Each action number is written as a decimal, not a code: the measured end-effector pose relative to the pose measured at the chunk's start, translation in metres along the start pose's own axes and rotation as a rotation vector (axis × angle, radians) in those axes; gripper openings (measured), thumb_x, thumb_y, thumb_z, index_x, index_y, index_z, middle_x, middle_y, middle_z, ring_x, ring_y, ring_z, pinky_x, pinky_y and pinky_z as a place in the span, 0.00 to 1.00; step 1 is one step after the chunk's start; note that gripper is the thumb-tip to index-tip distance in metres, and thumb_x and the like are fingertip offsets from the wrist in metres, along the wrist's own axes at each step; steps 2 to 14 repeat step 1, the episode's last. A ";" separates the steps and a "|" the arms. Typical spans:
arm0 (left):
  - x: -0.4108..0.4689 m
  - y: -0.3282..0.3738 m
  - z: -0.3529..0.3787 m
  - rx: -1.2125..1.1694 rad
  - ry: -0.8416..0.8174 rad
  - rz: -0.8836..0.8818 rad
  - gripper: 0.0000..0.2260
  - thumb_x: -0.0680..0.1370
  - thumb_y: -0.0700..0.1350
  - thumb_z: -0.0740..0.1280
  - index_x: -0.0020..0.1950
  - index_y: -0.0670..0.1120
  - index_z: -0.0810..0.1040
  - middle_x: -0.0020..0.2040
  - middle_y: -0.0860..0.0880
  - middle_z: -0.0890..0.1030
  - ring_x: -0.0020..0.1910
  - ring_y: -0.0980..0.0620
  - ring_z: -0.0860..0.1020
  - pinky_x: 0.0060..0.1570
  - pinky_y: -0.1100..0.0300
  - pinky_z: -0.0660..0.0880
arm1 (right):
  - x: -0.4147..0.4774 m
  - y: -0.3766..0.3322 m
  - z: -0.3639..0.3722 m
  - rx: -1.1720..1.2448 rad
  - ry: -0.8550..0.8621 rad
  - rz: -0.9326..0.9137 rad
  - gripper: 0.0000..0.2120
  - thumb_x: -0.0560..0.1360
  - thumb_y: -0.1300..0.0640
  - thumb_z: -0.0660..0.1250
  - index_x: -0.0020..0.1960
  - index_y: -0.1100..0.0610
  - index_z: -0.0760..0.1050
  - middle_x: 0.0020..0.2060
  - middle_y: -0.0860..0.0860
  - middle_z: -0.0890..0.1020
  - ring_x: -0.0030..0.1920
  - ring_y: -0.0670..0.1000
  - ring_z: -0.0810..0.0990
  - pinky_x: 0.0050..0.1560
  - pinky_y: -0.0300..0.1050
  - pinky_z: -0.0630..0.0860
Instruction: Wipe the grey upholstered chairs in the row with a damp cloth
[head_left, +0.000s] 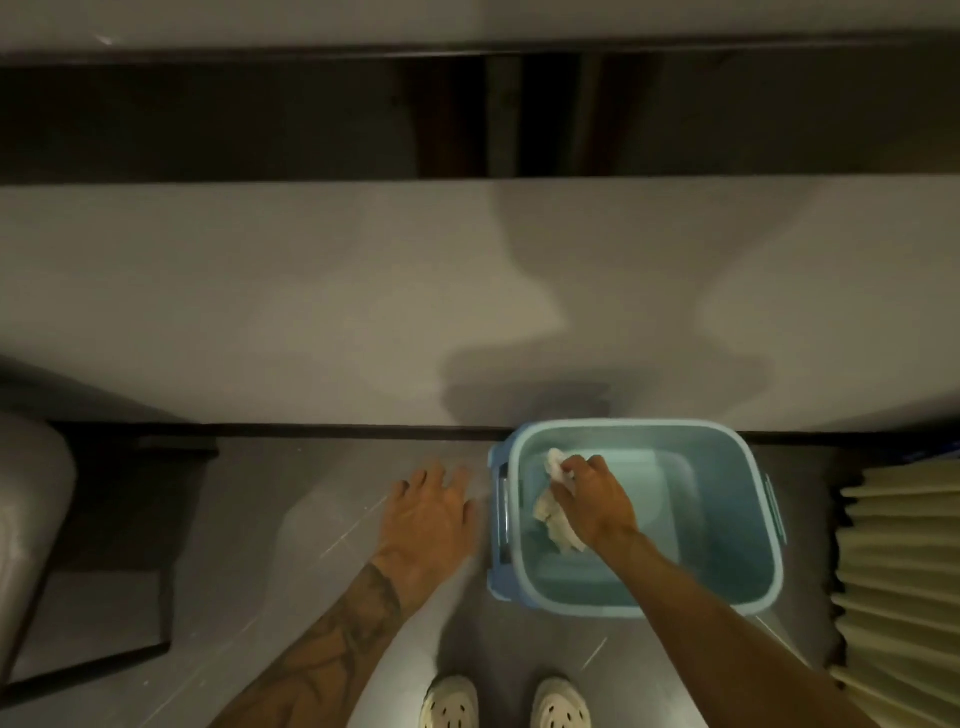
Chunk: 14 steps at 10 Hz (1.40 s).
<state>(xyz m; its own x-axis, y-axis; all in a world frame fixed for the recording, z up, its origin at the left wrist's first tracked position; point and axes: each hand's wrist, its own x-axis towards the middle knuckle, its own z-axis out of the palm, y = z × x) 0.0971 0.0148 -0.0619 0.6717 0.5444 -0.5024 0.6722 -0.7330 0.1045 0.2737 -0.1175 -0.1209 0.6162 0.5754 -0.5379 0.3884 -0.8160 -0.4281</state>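
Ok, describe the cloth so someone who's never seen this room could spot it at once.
On the grey floor, just ahead of the white shoes, stands a light blue tub. Inside it the right hand grips the cloth. It is the only crumpled off-white thing in the tub, unlike the pleated beige panel to the right.

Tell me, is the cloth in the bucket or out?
In. The right hand grips the crumpled cloth inside the walls of the blue bucket; whether it touches water, cannot tell.
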 end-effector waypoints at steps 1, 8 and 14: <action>0.001 0.004 0.002 -0.011 -0.023 -0.008 0.24 0.86 0.55 0.52 0.82 0.51 0.60 0.76 0.47 0.70 0.73 0.46 0.69 0.73 0.50 0.63 | 0.001 0.006 0.004 -0.006 -0.042 0.011 0.20 0.82 0.52 0.62 0.72 0.57 0.68 0.63 0.55 0.73 0.61 0.58 0.76 0.62 0.51 0.75; 0.001 0.004 0.002 -0.011 -0.023 -0.008 0.24 0.86 0.55 0.52 0.82 0.51 0.60 0.76 0.47 0.70 0.73 0.46 0.69 0.73 0.50 0.63 | 0.001 0.006 0.004 -0.006 -0.042 0.011 0.20 0.82 0.52 0.62 0.72 0.57 0.68 0.63 0.55 0.73 0.61 0.58 0.76 0.62 0.51 0.75; 0.001 0.004 0.002 -0.011 -0.023 -0.008 0.24 0.86 0.55 0.52 0.82 0.51 0.60 0.76 0.47 0.70 0.73 0.46 0.69 0.73 0.50 0.63 | 0.001 0.006 0.004 -0.006 -0.042 0.011 0.20 0.82 0.52 0.62 0.72 0.57 0.68 0.63 0.55 0.73 0.61 0.58 0.76 0.62 0.51 0.75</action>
